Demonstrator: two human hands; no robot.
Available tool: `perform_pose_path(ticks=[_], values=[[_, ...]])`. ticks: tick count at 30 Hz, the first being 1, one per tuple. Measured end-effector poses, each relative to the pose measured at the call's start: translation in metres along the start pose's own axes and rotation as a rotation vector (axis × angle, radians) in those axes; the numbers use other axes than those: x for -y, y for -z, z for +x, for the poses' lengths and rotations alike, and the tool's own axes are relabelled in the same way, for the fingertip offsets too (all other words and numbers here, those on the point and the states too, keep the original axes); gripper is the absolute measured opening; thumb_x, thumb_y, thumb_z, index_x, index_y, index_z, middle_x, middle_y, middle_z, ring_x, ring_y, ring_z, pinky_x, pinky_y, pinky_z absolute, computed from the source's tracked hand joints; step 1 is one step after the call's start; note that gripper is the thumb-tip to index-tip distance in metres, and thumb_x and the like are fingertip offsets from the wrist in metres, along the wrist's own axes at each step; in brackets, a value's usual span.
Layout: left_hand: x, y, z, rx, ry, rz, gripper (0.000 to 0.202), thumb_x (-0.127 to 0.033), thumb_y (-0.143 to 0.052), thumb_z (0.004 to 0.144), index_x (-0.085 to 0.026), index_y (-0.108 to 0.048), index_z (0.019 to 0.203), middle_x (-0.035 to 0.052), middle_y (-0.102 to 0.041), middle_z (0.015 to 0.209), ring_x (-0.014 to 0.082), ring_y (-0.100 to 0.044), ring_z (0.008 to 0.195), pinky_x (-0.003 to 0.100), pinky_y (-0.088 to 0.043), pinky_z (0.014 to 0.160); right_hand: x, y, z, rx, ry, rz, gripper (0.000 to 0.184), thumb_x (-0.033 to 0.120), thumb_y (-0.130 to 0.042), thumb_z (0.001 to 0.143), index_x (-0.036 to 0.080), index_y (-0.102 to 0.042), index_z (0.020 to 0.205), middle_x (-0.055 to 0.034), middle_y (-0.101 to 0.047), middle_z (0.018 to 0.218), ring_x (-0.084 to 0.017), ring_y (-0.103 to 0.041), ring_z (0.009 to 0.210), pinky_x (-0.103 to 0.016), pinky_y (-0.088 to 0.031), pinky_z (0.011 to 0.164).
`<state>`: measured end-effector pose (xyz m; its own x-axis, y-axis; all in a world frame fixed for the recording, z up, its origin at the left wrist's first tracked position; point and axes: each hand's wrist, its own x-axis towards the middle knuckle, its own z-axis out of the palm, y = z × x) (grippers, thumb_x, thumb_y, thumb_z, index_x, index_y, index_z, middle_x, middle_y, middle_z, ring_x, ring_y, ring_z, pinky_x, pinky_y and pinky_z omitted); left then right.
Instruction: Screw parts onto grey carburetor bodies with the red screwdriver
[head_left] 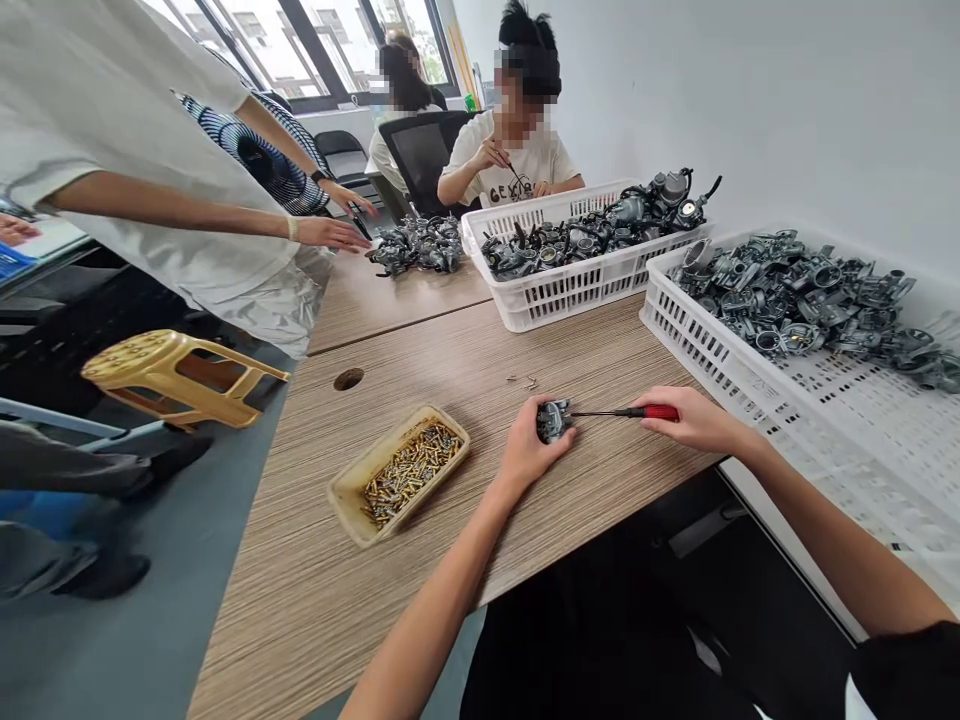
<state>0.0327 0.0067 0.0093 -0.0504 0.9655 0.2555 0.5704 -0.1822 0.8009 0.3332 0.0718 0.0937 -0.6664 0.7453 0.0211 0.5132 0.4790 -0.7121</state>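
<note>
My left hand (pixel 527 446) is wrapped round a small grey metal carburetor body (pixel 553 421) and steadies it just above or on the wooden table. My right hand (pixel 690 418) grips a screwdriver (pixel 660 411) by its red and black handle. The shaft lies nearly level, and its tip meets the right side of the carburetor body. Just beyond my left hand, a few small brass-coloured parts (pixel 531 383) lie loose on the table. Left of that hand stands a shallow plastic tub (pixel 346 492) holding many small brass jets (pixel 411 470).
A white crate (pixel 517 312) of assembled carburetors stands at the back, and another crate (pixel 679 318) of bare bodies at the right. Carburetors (pixel 424 245) are heaped on the far table. A standing person (pixel 172 190) reaches toward them; a seated person (pixel 517 165) works opposite. A yellow stool (pixel 161 365) stands left.
</note>
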Motion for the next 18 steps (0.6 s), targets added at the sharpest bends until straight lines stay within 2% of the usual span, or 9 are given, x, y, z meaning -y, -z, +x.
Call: perform_pose_path(ticks=[10,15,18], values=[[0.003,-0.001,0.0,0.005,-0.018,0.015,0.048,-0.036,-0.08,0.083,-0.024,-0.058,0.124,0.0055,-0.072,0.113,0.0222,-0.069,0.1,0.039,-0.057,0.095,-0.01,-0.004,0.001,-0.005,0.012,-0.01,0.027,0.037,-0.068,0.096,0.027,-0.083,0.116,-0.0078,-0.081,0.111,-0.03,-0.075,0.102,-0.041,-0.057,0.095],[0.004,-0.001,-0.001,0.026,-0.102,0.049,0.05,-0.032,-0.08,0.083,-0.023,-0.058,0.127,0.008,-0.07,0.123,0.0253,-0.068,0.114,0.042,-0.056,0.105,-0.01,-0.002,-0.003,0.044,0.01,-0.055,0.03,0.041,-0.065,0.099,0.027,-0.08,0.119,-0.0082,-0.08,0.11,-0.029,-0.075,0.101,-0.041,-0.057,0.094],[0.003,-0.001,-0.001,0.043,-0.124,0.062,0.049,-0.029,-0.08,0.083,-0.024,-0.06,0.127,0.009,-0.069,0.127,0.0268,-0.067,0.121,0.042,-0.054,0.11,-0.009,-0.002,-0.009,0.059,0.015,-0.098,0.034,0.039,-0.064,0.098,0.027,-0.074,0.128,-0.009,-0.079,0.121,-0.031,-0.074,0.111,-0.042,-0.057,0.097]])
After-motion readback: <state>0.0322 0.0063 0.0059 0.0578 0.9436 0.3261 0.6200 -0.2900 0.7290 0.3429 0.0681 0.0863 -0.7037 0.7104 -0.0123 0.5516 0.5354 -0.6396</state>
